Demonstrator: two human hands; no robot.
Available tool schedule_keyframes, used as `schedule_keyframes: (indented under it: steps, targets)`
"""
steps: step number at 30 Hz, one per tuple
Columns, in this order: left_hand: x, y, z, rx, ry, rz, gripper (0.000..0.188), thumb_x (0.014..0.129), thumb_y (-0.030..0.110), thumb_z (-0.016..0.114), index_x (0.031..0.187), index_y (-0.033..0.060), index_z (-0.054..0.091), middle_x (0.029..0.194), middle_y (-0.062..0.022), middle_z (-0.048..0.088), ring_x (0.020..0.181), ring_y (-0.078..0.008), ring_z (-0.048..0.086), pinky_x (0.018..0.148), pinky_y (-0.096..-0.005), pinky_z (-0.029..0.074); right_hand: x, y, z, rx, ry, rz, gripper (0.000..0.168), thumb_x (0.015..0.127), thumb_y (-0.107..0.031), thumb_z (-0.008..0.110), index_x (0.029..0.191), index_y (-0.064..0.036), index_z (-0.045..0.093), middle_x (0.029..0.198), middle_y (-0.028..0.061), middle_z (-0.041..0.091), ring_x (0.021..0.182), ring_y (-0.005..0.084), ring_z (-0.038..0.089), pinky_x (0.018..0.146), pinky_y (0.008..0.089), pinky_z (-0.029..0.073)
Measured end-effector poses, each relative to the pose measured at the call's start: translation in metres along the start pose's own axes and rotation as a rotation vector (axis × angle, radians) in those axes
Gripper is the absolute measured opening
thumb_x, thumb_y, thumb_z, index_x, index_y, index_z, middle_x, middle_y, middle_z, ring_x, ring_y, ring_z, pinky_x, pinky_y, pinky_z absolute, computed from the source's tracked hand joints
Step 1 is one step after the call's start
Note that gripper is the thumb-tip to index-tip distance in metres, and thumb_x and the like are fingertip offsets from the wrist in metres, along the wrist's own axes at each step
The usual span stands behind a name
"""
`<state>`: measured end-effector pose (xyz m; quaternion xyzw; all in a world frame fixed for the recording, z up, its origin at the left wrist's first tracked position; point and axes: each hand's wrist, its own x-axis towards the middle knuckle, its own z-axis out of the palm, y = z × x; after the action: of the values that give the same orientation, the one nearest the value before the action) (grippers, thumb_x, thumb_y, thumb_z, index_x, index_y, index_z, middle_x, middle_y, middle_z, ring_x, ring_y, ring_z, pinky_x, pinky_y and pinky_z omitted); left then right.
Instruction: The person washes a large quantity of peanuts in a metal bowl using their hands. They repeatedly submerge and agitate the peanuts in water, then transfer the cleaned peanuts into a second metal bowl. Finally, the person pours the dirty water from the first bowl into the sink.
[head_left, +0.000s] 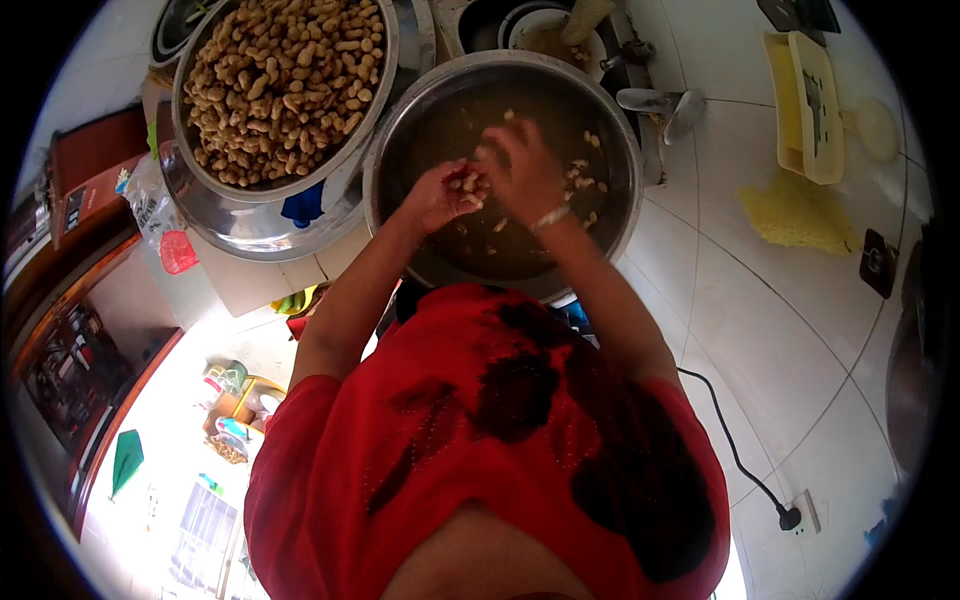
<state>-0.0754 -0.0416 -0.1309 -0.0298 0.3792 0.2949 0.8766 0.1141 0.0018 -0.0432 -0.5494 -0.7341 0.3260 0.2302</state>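
Observation:
A large metal basin (628, 172) of murky brownish water lies before me, with several unshelled peanuts (581, 176) afloat, mostly on its right side. Over the water, my left hand (448, 196) is cupped around a small handful of peanuts (471, 187). Just right of it is my right hand (525, 169), slightly blurred, fingers bent and partly spread near the left hand's fingertips; whether it holds anything cannot be told. To the upper left, a metal bowl (390, 67) is heaped with unshelled peanuts (285, 90).
Under the heaped bowl is a wider metal basin (247, 232), a blue cloth (304, 206) at its rim. Behind the water basin, a white bowl (600, 49) sits in a dark sink by a tap (634, 51). A plastic bag (154, 202) hangs at left; a tiled wall (750, 300) stands at right.

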Motion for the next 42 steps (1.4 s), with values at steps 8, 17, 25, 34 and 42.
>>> schedule_keyframes:
  steps: [8,17,25,34,42]
  targets:
    - [0.009,0.003,0.026,0.012,0.320,0.103,0.027,0.101,0.032,0.054,0.104,0.0068,0.064,0.094,-0.0066,0.062,0.078,-0.0187,0.062,0.057,-0.0278,0.047,0.035,0.062,0.056,-0.148,-0.211,0.119,0.021,0.090,-0.018,0.057,0.108,-0.010,0.062,0.117,0.0181,0.055,0.097,0.0387,0.061,0.085,0.0503,0.049]
    - [0.003,-0.003,0.009,-0.016,0.084,0.051,0.033,0.101,0.035,0.054,0.112,0.0045,0.062,0.092,-0.0061,0.062,0.076,-0.0154,0.060,0.047,-0.0224,0.039,-0.013,0.096,-0.033,-0.582,0.033,0.147,0.049,0.086,-0.043,0.065,0.122,-0.010,0.061,0.133,0.0171,0.051,0.117,0.0375,0.053,0.094,0.0508,0.046]
    - [-0.014,-0.006,0.007,0.214,0.281,0.065,0.035,0.102,0.039,0.051,0.114,0.0082,0.064,0.091,-0.0024,0.062,0.076,-0.0137,0.060,0.052,-0.0236,0.040,-0.036,0.127,0.001,0.201,-0.332,0.406,0.043,0.084,-0.044,0.070,0.109,-0.010,0.070,0.111,0.0161,0.065,0.108,0.0331,0.061,0.094,0.0411,0.048]
    - [-0.041,-0.006,0.003,0.268,0.355,0.063,0.035,0.103,0.039,0.047,0.114,0.0104,0.065,0.094,-0.0003,0.065,0.079,-0.0127,0.062,0.062,-0.0264,0.043,-0.076,0.090,0.049,0.320,-0.724,0.405,0.028,0.082,-0.038,0.072,0.092,-0.012,0.073,0.094,0.0078,0.072,0.091,0.0237,0.068,0.082,0.0345,0.052]
    - [-0.038,-0.015,0.005,0.297,0.352,0.040,0.036,0.103,0.040,0.046,0.113,0.0112,0.066,0.091,-0.0010,0.066,0.077,-0.0132,0.063,0.060,-0.0265,0.045,-0.143,0.068,0.086,0.138,-0.917,0.225,0.024,0.080,-0.032,0.072,0.096,-0.014,0.073,0.096,0.0110,0.072,0.091,0.0308,0.067,0.082,0.0402,0.053]
